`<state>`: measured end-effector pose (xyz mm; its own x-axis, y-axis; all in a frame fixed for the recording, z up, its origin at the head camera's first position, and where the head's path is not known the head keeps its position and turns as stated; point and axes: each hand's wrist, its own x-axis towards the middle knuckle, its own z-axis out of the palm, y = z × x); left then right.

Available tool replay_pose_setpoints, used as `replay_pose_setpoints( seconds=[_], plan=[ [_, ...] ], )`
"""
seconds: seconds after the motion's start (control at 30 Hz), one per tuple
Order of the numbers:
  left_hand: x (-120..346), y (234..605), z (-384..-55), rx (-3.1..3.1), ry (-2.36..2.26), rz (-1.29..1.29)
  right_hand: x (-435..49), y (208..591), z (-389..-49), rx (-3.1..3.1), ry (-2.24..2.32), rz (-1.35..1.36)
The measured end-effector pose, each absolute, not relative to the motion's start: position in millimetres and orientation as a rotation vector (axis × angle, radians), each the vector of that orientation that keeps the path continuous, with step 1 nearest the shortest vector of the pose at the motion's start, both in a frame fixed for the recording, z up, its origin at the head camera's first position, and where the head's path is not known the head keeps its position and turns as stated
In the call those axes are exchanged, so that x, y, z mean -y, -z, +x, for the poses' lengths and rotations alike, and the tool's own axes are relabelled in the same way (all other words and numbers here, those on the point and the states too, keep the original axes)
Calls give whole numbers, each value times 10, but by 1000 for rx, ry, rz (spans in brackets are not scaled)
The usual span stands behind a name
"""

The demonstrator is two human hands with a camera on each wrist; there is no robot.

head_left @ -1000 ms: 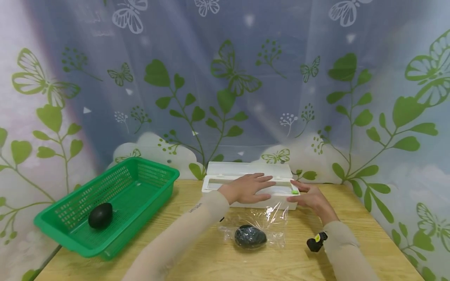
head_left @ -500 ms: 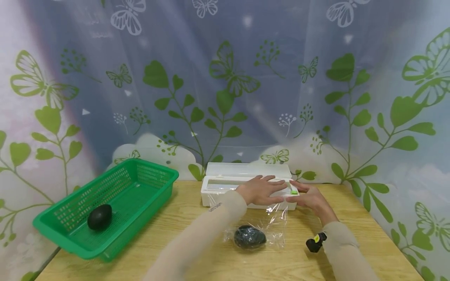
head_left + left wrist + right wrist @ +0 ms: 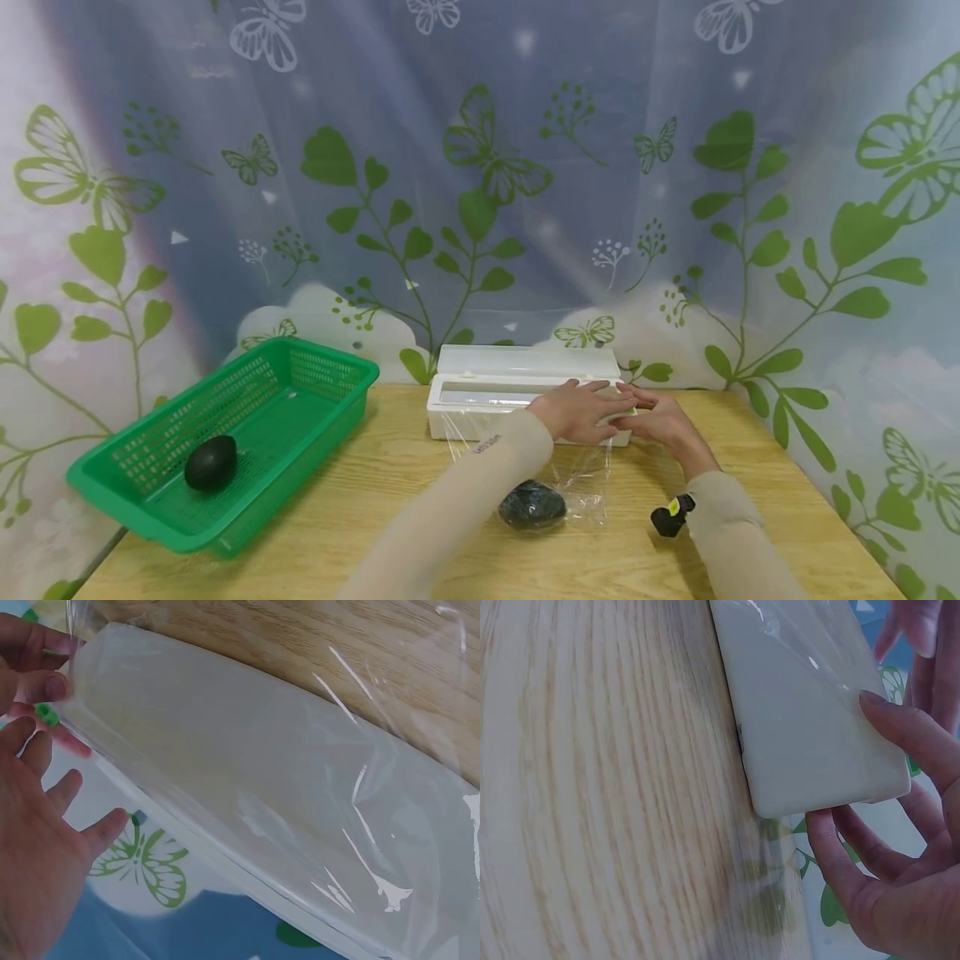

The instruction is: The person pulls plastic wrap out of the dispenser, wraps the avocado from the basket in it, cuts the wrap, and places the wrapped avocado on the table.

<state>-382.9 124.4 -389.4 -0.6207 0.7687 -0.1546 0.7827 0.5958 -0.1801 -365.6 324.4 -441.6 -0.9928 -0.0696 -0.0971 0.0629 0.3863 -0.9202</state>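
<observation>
The white box (image 3: 817, 742) stands on the surface (image 3: 622, 558), lid up, clear film (image 3: 588, 492) running from it over a dark oval fruit (image 3: 532, 507). The right hand (image 3: 663, 423) grips its right end; the left hand (image 3: 581, 411), fingers outstretched, gripping nothing visible, is near the green slider (image 3: 46, 714). Readying film for cutting seems the step in hand; next probably calls for a firm hold and reaching the slider. Farther left, a green basket (image 3: 285, 417) holds another dark fruit (image 3: 211, 463)

- We see a green basket (image 3: 262, 442).
- Inside the basket: a dark oval object (image 3: 211, 463).
- Beneath the basket, we see a wooden table (image 3: 630, 567).
- Behind the basket: a butterfly-printed curtain (image 3: 405, 108).
</observation>
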Motion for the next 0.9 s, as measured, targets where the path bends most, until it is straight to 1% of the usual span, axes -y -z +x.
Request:
replay_pose_setpoints(
  seconds=[0.33, 0.9],
  plan=[
    [-1217, 3865, -3848, -2738, 263, 1294, -3249, 4406, -3659, -2515, 1706, -32],
    [-1103, 3980, -3856, -2740, 116, 1366, -3278, 4433, -3657, -2538, 1680, -61]
  ],
)
